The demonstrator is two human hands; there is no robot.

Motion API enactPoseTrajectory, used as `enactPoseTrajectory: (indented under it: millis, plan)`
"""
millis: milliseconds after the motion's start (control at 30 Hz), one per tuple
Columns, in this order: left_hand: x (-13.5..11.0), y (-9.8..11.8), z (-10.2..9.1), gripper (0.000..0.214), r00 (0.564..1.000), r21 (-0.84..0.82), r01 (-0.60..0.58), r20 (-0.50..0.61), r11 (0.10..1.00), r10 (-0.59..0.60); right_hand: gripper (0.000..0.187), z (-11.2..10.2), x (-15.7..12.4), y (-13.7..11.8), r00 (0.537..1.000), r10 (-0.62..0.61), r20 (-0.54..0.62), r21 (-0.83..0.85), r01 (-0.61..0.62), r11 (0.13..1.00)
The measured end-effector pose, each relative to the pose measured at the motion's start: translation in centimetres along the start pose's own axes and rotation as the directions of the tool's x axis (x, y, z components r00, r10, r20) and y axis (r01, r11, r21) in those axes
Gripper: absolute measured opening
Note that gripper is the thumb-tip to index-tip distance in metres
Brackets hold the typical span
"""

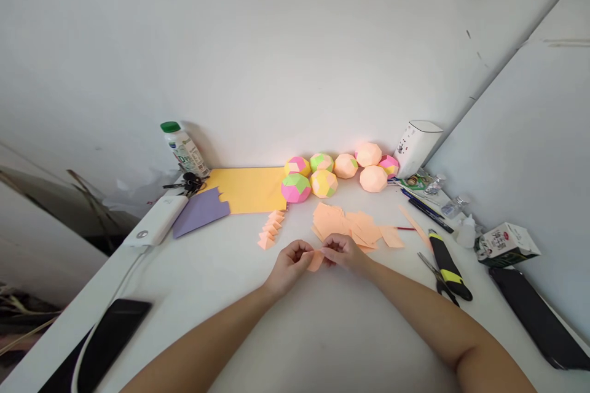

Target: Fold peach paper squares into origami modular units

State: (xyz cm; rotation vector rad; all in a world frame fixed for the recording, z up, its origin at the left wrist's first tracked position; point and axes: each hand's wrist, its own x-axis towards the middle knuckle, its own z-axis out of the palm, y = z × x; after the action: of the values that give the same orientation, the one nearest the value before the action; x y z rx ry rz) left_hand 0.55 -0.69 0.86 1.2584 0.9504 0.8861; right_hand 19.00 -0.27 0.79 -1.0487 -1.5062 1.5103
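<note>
Between both hands is a small orange piece of paper (315, 261), held over the white table. My left hand (291, 264) pinches its left side between thumb and fingers. On its right side, my right hand (343, 252) has closed fingers gripping the paper. Just behind my right hand lies a loose pile of flat orange paper pieces (329, 219). A row of small folded orange paper pieces (271, 231) stands beyond my left hand. Farther back, several many-sided paper balls (295, 188) in pink, yellow, green and orange rest near the wall.
Yellow card (253, 189) and purple card (201, 212) lie back left, near a bottle (185, 148), keys (190, 183) and a white power bank (157, 221). Scissors (437, 277), a yellow-black cutter (448, 265) and a small carton (506, 244) are at right. A phone (113, 341) lies front left.
</note>
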Motion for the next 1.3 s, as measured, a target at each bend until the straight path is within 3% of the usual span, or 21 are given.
enactPoseTrajectory:
  millis: [133, 467, 700, 1167, 1300]
  plan:
    - [0.1, -0.3, 0.0, 0.024, 1.0, 0.076, -0.011, -0.008, 0.997, 0.012, 0.022, 0.2, -0.1, -0.4, 1.0, -0.006, 0.007, -0.021, 0.006, 1.0]
    - [0.1, -0.5, -0.1, 0.037, 0.997, -0.061, 0.065, -0.024, 0.996, -0.067, 0.024, -0.1, 0.3, 0.1, 0.999, -0.018, -0.048, 0.04, 0.02, 0.999]
    - [0.1, -0.4, -0.3, 0.039, 0.999, -0.004, 0.046, -0.016, 0.999, -0.046, 0.025, -0.1, 0.4, 0.0, 0.998, 0.005, -0.06, 0.04, -0.002, 0.999]
    - [0.3, -1.0, -0.3, 0.03, 0.992, -0.092, -0.006, -0.126, 0.996, -0.006, 0.03, -0.5, 0.6, 0.3, 0.999, -0.002, -0.049, 0.063, 0.005, 0.998]
    - [0.2, -0.7, -0.1, 0.024, 0.996, -0.063, -0.026, -0.089, 0.998, 0.02, 0.029, -0.5, 0.5, 0.1, 0.999, 0.023, -0.024, 0.049, -0.022, 0.999]
